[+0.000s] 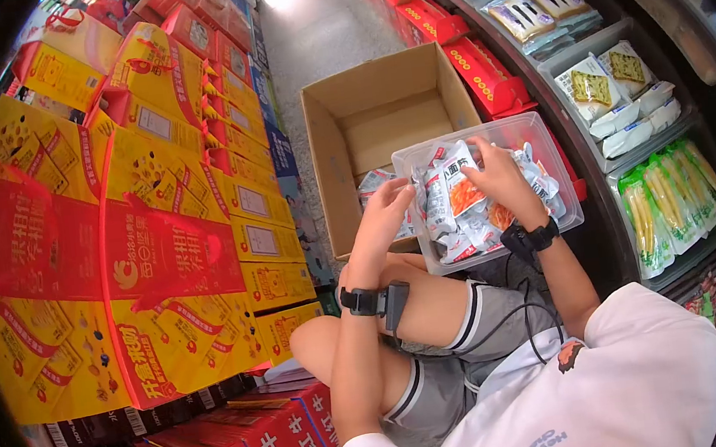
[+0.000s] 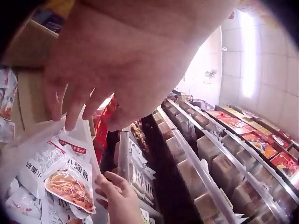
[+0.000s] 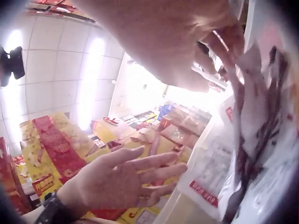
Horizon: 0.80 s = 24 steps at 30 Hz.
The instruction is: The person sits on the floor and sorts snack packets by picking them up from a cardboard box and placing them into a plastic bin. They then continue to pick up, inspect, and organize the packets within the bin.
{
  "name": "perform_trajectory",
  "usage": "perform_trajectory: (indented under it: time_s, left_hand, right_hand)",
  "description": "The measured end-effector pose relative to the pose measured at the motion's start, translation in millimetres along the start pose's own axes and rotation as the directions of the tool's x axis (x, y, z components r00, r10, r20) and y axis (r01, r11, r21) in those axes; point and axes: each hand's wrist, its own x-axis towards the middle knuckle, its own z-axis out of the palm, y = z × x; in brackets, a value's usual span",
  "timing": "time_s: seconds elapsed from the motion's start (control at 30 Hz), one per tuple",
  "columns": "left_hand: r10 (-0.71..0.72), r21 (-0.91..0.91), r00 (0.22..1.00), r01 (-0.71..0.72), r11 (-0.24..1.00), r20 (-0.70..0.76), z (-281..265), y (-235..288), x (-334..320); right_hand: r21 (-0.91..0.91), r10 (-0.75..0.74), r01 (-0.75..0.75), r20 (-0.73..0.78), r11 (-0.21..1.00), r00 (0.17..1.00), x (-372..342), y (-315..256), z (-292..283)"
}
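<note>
In the head view, a clear plastic bin (image 1: 575, 192) full of white packets sits in front of the seated person, just beyond the knees. The right hand (image 1: 502, 178) pinches the edge of one packet (image 1: 463, 191) with a picture of orange-red food — thumb on the front, fingers curled behind its upper right side — within the bin. The left hand (image 1: 385, 212) is open, fingers loosely extended and holding nothing, at the bin's left rim. An open cardboard box (image 1: 327, 139) stands behind the bin, with a few more packets at its near end. Yellow cartons (image 1: 156, 170) are stacked on the left; on the right, shelf trays hold packaged food (image 1: 610, 88).

In the left wrist view, the left fingers hang slightly bent and apart beside the bin's wall. The pictured packet leans over others in the bin, and the right hand's thumb meets its edge.

In the right wrist view, the left hand shows spread, nearly straight fingers by the bin's rim. The right fingertips are at blurred packaging — their grip is hard to make out here.
</note>
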Motion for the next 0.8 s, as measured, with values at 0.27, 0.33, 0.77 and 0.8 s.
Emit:
perform_trajectory:
  time_s: [0.27,0.33,0.77,0.8]
  left_hand:
    - [-0.025,-0.016,1.0,0.025,1.0,-0.017,0.8,-1.4,1.4]
    - [-0.06,-0.005,0.996,0.06,0.998,-0.063,4.9,1.6,-2.8]
    - [0.158,-0.575,0.976,-0.215,0.789,-0.148,-1.0,0.1,-17.6]
    - [0.2,-0.576,0.96,-0.278,0.768,-0.196,-4.2,-2.9,-15.6]
  right_hand:
    - [0.125,-0.098,0.107,-0.07,0.986,0.993,-9.8,-32.9,8.2]
    - [0.143,-0.081,0.096,-0.105,0.985,0.991,-12.6,-43.9,4.4]
    - [0.68,-0.126,0.078,0.02,0.729,0.992,-34.4,-98.5,9.1]
    - [0.712,-0.127,0.061,0.04,0.7,0.991,-37.8,-101.1,15.7]
